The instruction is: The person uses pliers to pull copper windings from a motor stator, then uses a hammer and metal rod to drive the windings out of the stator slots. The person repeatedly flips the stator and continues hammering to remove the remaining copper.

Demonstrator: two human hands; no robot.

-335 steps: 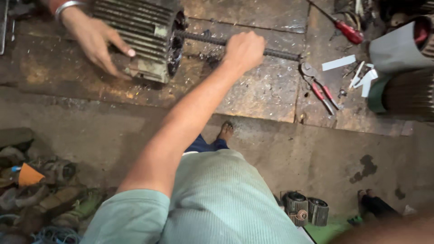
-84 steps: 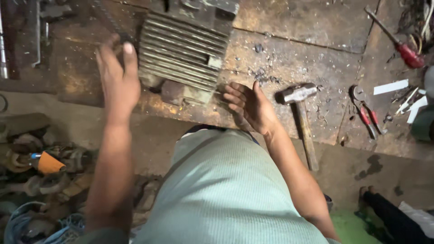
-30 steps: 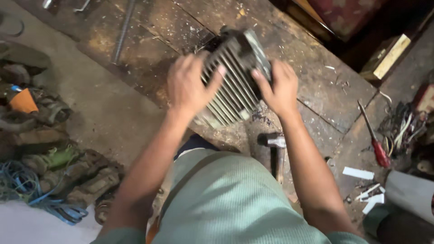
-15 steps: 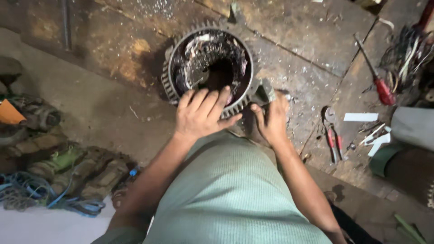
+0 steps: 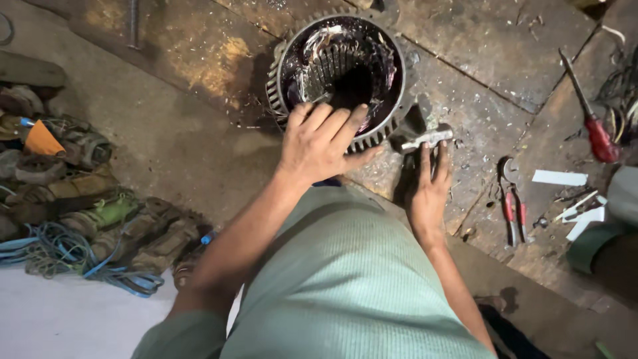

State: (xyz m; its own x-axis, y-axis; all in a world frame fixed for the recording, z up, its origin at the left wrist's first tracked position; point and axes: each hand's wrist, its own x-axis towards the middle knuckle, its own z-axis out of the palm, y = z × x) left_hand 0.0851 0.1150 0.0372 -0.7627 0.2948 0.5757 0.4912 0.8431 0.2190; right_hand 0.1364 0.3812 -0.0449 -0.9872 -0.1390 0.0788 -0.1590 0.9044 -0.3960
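A finned motor housing [image 5: 278,86] stands on end on the worn workbench [image 5: 199,46], its open bore with dark windings facing up. My left hand [image 5: 322,143] lies over the near rim, fingers spread and reaching into the bore, thumb along the rim. Just right of the housing lies a hammer, its steel head [image 5: 425,138] showing. My right hand [image 5: 428,189] rests flat below that head with straight fingers touching it; the handle is hidden under the hand.
Red-handled pliers [image 5: 512,207] lie right of my right hand. A red-handled screwdriver [image 5: 597,133] and white strips [image 5: 559,178] are farther right. Old motor parts [image 5: 73,193] and blue wire [image 5: 80,266] are piled on the floor at left.
The housing, first lying on its side, now stands on end. In the last half second my left hand stays on its rim and my right hand has flattened out below the hammer head.
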